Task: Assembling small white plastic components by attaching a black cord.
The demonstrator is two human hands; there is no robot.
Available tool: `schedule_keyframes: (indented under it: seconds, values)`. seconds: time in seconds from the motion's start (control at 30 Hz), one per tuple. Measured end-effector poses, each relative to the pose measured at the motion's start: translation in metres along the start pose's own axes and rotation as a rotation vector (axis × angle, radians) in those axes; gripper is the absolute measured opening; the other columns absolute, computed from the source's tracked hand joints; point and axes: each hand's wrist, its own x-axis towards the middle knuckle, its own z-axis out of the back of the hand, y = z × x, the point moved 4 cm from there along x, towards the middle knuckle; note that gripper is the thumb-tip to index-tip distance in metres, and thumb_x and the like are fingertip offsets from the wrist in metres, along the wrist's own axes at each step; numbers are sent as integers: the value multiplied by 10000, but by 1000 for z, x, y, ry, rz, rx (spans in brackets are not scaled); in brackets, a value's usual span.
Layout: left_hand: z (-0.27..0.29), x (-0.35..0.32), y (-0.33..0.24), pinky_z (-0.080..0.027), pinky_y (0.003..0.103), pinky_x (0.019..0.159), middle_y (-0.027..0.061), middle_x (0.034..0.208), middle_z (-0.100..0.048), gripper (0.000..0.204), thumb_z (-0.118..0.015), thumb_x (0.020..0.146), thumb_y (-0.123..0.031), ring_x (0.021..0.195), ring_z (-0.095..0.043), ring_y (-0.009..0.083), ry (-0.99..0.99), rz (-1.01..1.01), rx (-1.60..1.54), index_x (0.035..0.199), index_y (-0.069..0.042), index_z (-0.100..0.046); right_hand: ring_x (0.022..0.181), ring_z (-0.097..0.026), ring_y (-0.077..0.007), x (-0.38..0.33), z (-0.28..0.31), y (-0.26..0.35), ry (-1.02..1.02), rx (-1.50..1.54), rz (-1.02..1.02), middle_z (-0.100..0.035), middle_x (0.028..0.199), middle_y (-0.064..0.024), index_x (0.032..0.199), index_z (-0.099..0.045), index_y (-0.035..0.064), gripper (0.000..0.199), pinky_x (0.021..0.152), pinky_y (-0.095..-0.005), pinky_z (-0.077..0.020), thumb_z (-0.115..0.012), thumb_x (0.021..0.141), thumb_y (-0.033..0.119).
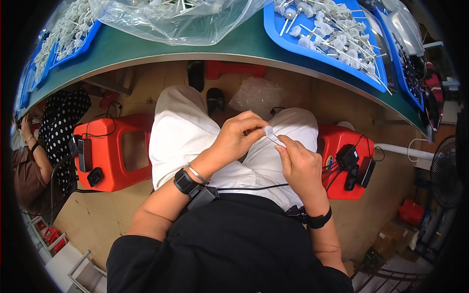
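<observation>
Above my lap, both hands are closed on one small piece: a translucent white flower-shaped head with a thin stem (268, 131). My left hand (235, 134) pinches it at the head between thumb and fingertips. My right hand (301, 163) grips the thin stem, with its thumb and forefinger pressed together. The exact fingertip contact is too small to make out. Similar white pieces on thin stems (337, 34) lie heaped in a blue tray (293, 48) on the table, ahead and to the right.
The green table's (234, 41) curved edge runs across in front of my knees. A clear plastic bag (181, 24) overhangs it. Another blue tray (73, 57) stands at left. Red stools (110, 168) flank me, bearing black devices and cables. Another person's arm (41, 156) shows far left.
</observation>
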Motion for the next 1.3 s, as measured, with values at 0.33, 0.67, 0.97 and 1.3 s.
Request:
schedule_keyframes:
  seconds: [0.33, 0.67, 0.97, 1.3]
  values:
    - [0, -1, -1, -497, 270, 672, 67, 905, -659, 140, -700, 862, 9, 773, -617, 146, -18, -53, 49, 997, -11, -730, 559, -637, -335, -1, -3, 2, 75, 109, -95, -648, 683, -165, 1008, -667, -1, 211, 512, -412, -497, -617, 968, 200]
    - [0, -1, 1, -508, 279, 656, 83, 897, -663, 136, -704, 860, 3, 764, -638, 166, -74, -80, 116, 993, -8, -728, 534, -568, -355, -11, -22, 2, 469, 542, -352, -556, 603, -215, 982, -641, -23, 224, 527, -406, -446, -579, 999, 191]
    - [-5, -3, 9, -495, 247, 668, 45, 920, -669, 148, -709, 900, -56, 789, -621, 99, 15, 109, -95, 1041, -20, -737, 530, -554, -136, -11, -7, -4, 285, 606, -410, -549, 587, -63, 1131, -662, 3, 241, 539, -305, -452, -539, 1024, 180]
    - [-7, -4, 5, -510, 283, 712, 72, 930, -683, 162, -698, 890, -48, 832, -642, 161, 49, 40, -37, 1046, -30, -741, 527, -515, -97, -12, -11, -10, 372, 651, -481, -544, 567, -35, 1155, -675, 12, 305, 526, -283, -418, -481, 1048, 220]
